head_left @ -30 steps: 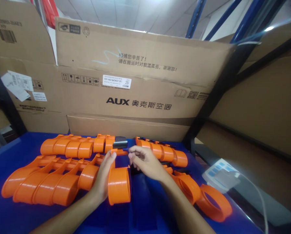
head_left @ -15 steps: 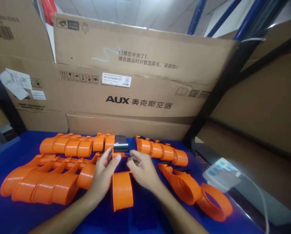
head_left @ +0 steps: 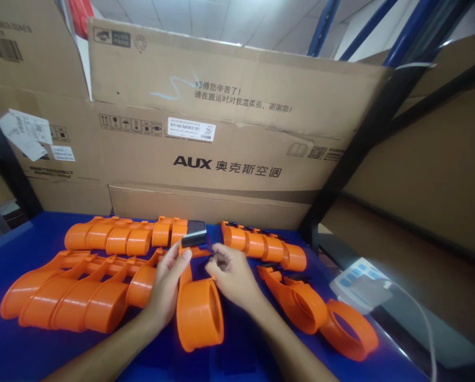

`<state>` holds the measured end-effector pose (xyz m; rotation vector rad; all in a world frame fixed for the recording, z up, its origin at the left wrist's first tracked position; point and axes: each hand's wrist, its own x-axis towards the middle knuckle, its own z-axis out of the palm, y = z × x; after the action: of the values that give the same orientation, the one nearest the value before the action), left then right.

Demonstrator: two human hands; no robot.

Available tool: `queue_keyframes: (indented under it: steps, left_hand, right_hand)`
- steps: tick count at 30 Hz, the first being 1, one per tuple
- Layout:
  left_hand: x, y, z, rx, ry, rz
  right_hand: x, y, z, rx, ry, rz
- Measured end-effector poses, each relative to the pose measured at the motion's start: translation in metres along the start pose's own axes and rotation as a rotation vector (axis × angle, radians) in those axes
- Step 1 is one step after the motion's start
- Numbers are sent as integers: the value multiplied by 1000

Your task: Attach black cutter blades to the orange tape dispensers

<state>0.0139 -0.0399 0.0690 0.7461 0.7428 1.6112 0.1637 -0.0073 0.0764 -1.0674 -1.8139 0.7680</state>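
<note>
My left hand (head_left: 169, 278) is closed around the upper part of an orange tape dispenser (head_left: 199, 321), its thumb pressed on the near side. The dispenser's wide ring hangs below, tilted with its opening facing right. Across its top sits a black strip with a silver toothed blade (head_left: 194, 239). Close to the right end of that strip, my right hand (head_left: 233, 273) is pinched, thumb against curled fingers. A small dark bit shows at its fingertips, too small to name.
More orange dispensers (head_left: 70, 300) lie in rows on the blue table (head_left: 141, 350) at left. Others with black strips (head_left: 275, 249) and loose-looking rings (head_left: 351, 329) are at right. A dark flat object (head_left: 197, 225), a white device with a cable (head_left: 360, 286), and cardboard (head_left: 229, 143) stand around.
The dispenser has turned in my left hand, so its ring opening now shows and its blade slants. My right fingers stay pinched, barely shifted.
</note>
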Motion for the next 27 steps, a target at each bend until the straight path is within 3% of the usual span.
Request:
queue_keyframes:
  steps: [6,12,16,22,27]
  left_hand:
    - [0,-3,-7,-55,-8,-5]
    - [8,-4,-15,-20,-22,29]
    - [15,-9,-23,2,-36,-31]
    - [19,-13,-29,106,-36,-6]
    - [15,-11,-24,150,-52,-14]
  right_hand:
    - [1,2,-7,-94,-39,-2]
    - [9,-1,-44,-259,93,25]
    - [7,-7,-62,-480,-108,72]
    - [-2,-11,-60,-608,-365,104]
    - [-4,-6,-57,-574,-382,83]
